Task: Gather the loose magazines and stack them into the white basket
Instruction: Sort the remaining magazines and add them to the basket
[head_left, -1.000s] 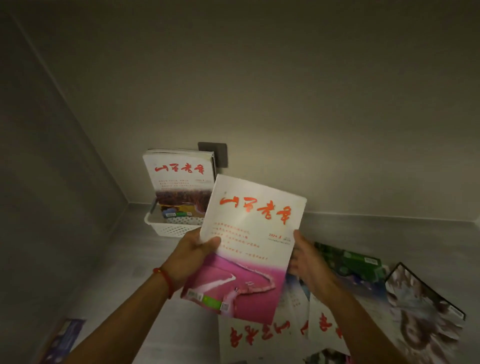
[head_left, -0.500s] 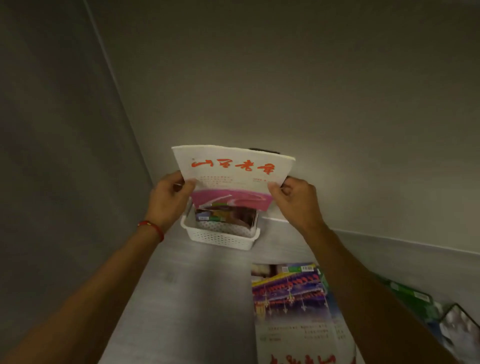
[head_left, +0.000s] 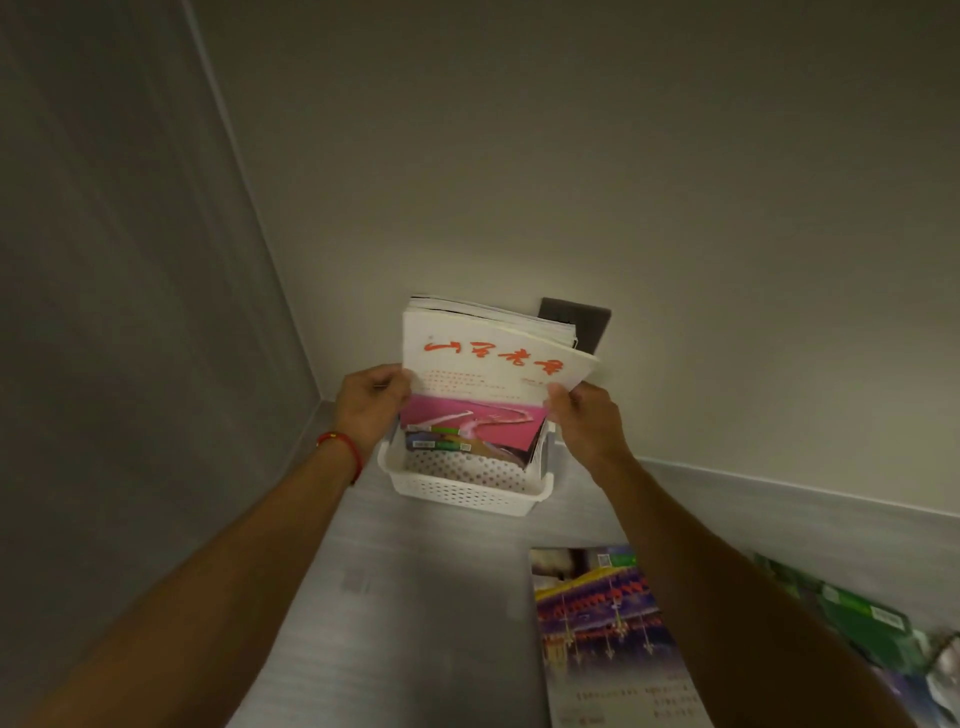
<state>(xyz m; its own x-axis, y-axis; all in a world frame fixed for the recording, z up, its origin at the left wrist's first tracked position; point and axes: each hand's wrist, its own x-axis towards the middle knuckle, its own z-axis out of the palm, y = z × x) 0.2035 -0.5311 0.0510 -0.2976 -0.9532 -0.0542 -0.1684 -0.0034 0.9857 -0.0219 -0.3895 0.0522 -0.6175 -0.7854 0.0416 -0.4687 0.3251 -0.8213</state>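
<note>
A white perforated basket (head_left: 457, 493) stands on the grey surface against the back wall. Several magazines stand upright in it, leaning on the wall. The front one, a white and pink magazine with red characters (head_left: 483, 384), has its lower edge inside the basket. My left hand (head_left: 370, 405) grips its left edge and my right hand (head_left: 582, 421) grips its right edge. Loose magazines lie at the lower right: one with a purple and yellow cover (head_left: 602, 634) and a green one (head_left: 852, 623) partly hidden by my right arm.
A dark wall plate (head_left: 576, 325) sits on the back wall behind the stacked magazines. A grey side wall (head_left: 130, 364) closes the left. The corner of another magazine (head_left: 945, 670) shows at the right edge.
Both hands have lowered the white and pink magazine into the basket, in front of the others. My view has moved closer to the basket.
</note>
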